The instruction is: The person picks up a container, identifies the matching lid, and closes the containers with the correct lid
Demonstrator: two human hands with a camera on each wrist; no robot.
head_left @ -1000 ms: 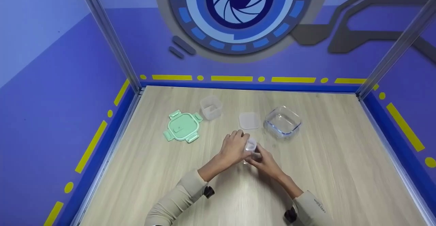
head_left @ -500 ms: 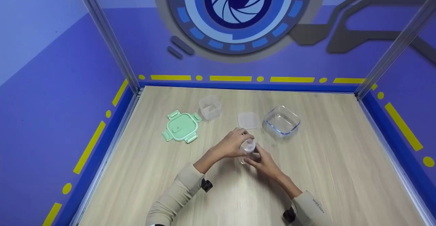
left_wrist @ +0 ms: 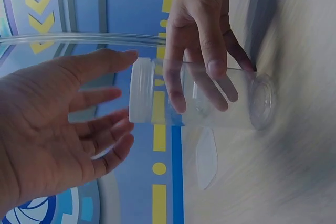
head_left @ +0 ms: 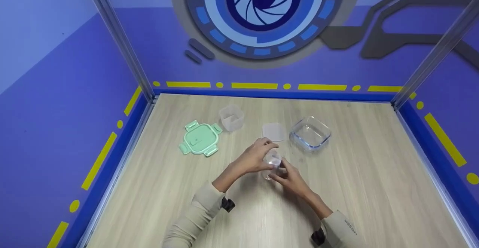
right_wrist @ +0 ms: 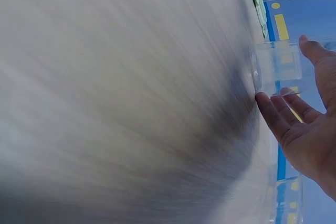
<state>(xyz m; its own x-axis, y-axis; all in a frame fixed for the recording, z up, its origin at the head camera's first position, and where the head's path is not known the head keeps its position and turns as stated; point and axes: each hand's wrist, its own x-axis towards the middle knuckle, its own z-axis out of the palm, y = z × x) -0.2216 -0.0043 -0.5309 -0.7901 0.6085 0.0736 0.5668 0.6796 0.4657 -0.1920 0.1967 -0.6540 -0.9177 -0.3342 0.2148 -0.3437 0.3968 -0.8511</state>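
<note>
Jar (left_wrist: 202,114), clear-walled and capped with a frosted white cap (left_wrist: 140,90), stands upright on a pale wood-grain table (head_left: 355,173), between a person's two hands and in front of the other containers. Its long axis runs vertically, cap uppermost and base down at the tabletop. The relation that seems to count most is between the cap and the left hand (head_left: 254,159): that hand is the nearer one to the cap, reaching in from the jar's left, with the thumb on the side toward the person and the fingers on the far side. Its fingers are apart and loosely bent, the thumb tip at the cap's edge; how firmly they press, if at all, cannot be told. The right hand (head_left: 291,178) sits lower, coming from the right, its thumb and fingers holding the jar's clear body below the cap.

Beyond the hands, a flat whitish square (head_left: 273,132) lies on the table, with a square glass dish (head_left: 313,146) to its right. To the left are a frosted tub (head_left: 235,126) and, just beside it and closer to the person, a green clip lid (head_left: 202,138) lying flat.
</note>
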